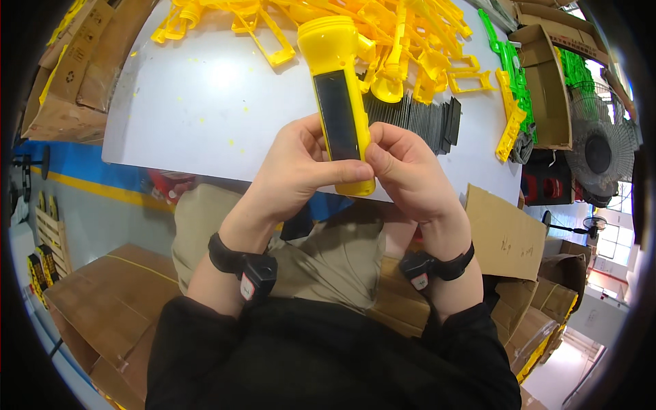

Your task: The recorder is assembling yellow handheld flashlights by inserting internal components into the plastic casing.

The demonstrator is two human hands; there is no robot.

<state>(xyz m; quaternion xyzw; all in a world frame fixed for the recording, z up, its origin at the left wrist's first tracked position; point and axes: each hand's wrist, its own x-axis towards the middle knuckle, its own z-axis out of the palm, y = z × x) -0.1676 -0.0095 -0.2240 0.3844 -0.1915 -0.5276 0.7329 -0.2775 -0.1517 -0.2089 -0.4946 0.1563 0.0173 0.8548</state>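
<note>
A yellow plastic flashlight housing (360,123) with a wide round head at its far end is held up over the near edge of the white table. A dark rectangular panel (336,113) lies along its upper face. My left hand (298,158) grips the lower part from the left, its thumb across the panel's near end. From the right, my right hand (408,167) pinches the housing's edge with thumb and fingers. Just beyond my right hand stands a row of dark flat panels (417,119), partly hidden by the housing and my fingers.
Yellow plastic parts (403,48) are heaped at the table's (184,102) far side. Green parts (514,68) lie along its right edge beside an open cardboard box (543,89). A fan (597,154) stands at far right. Cardboard boxes (109,301) sit at lower left.
</note>
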